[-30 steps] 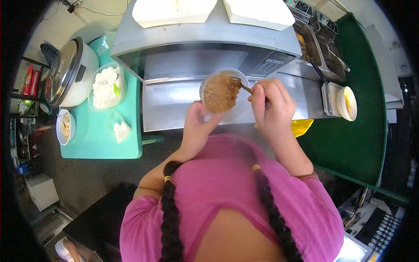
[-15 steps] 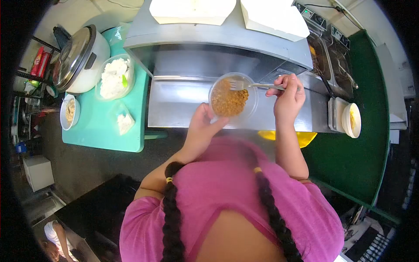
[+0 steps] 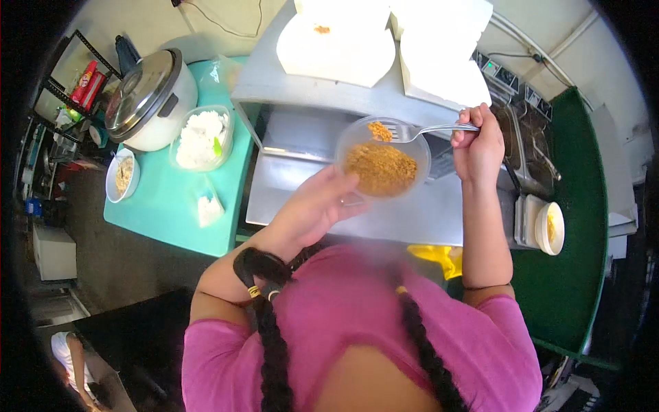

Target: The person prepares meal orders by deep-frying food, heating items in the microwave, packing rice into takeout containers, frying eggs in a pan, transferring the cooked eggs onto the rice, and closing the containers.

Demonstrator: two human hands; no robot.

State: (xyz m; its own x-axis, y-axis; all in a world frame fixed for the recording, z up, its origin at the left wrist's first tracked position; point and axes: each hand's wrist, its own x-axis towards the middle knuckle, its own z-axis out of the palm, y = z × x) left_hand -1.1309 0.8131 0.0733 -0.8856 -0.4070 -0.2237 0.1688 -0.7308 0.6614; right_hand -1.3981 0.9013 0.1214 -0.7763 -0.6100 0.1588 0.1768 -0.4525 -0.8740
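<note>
My left hand [image 3: 315,204] grips the near left side of a round clear plastic tub [image 3: 427,152] that is tilted over the steel counter. Brown crumbly food [image 3: 382,169] fills much of it. In my right hand [image 3: 479,143] is a metal fork [image 3: 431,128], held by the end of its handle. Its tines point left above the tub's far part, with a small clump of the crumbs [image 3: 379,131] at their tips. Beyond the tub, white takeaway boxes [image 3: 336,51] stand open on a metal shelf; one has a small brown patch of food inside.
On the left, a turquoise board [image 3: 165,213] bears a rice cooker [image 3: 159,103], a tub of white rice [image 3: 201,141], a small bag and a bowl [image 3: 123,177]. Fryers [image 3: 525,137] and a cup [image 3: 550,229] stand right. A person [image 3: 71,360] is at lower left.
The fork has come up from the crumbs with a clump on its tines. Both hands and the tub have moved farther forward, and the view has shifted, showing more of the takeaway boxes.
</note>
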